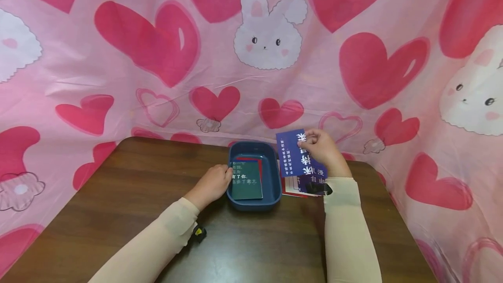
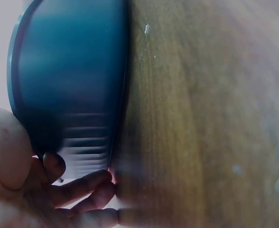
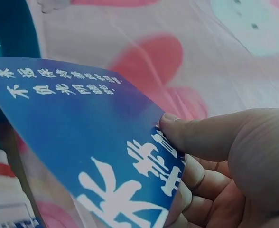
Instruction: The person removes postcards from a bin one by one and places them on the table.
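In the head view, a dark blue plastic box [image 1: 278, 187] stands on the table with several cards inside, a green card [image 1: 247, 189] with white writing on top. At the box's left rim is my left hand [image 1: 212, 183], its fingers bent against the wall; the left wrist view shows the ribbed outer side [image 2: 85, 142] near the fingertips. My right hand [image 1: 323, 145] pinches a blue-purple card [image 1: 291, 154] by its edge, raised right of the box. Thumb on top and fingers beneath show in the right wrist view, where the card [image 3: 82, 123] bends slightly.
More cards [image 1: 292, 187] lie in a pile on the table right of the box, partly hidden by the raised card and right wrist. The brown wooden table [image 1: 129, 204] reaches a pink curtain [image 1: 220, 73] with hearts and rabbits at the back and sides.
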`<move>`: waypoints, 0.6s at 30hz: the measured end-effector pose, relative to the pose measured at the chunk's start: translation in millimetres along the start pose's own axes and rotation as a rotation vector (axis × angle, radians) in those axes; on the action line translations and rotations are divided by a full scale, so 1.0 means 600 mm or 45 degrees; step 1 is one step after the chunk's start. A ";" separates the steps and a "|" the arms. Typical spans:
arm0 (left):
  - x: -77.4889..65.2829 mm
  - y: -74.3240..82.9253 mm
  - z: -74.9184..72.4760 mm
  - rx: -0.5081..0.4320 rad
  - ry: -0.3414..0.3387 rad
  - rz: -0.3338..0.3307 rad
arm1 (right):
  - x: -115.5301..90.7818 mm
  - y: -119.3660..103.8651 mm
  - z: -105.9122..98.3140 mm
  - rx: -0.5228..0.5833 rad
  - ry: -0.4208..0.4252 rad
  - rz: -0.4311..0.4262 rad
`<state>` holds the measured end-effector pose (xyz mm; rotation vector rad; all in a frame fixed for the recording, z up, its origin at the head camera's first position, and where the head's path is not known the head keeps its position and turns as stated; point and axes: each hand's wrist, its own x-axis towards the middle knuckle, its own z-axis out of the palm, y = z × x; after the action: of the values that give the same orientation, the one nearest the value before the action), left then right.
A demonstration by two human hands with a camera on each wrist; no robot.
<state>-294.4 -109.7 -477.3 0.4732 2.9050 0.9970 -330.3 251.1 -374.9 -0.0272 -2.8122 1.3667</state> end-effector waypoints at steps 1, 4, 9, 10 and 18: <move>0.000 0.001 0.000 0.007 -0.001 -0.003 | -0.002 0.004 -0.007 0.000 0.012 0.003; -0.001 0.002 -0.001 0.022 -0.001 -0.008 | -0.007 0.019 -0.026 0.001 0.040 0.013; 0.013 -0.026 0.016 0.034 0.046 0.068 | -0.009 0.049 -0.053 -0.024 0.074 0.042; 0.017 -0.033 0.020 0.039 0.053 0.082 | -0.009 0.055 -0.058 -0.036 0.079 0.055; 0.040 -0.069 0.049 0.065 0.078 0.100 | -0.014 0.102 -0.089 -0.035 0.083 0.166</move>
<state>-325.1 -116.2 -524.1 0.5740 2.9942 0.9657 -320.3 330.9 -390.3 -0.2552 -2.8195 1.3241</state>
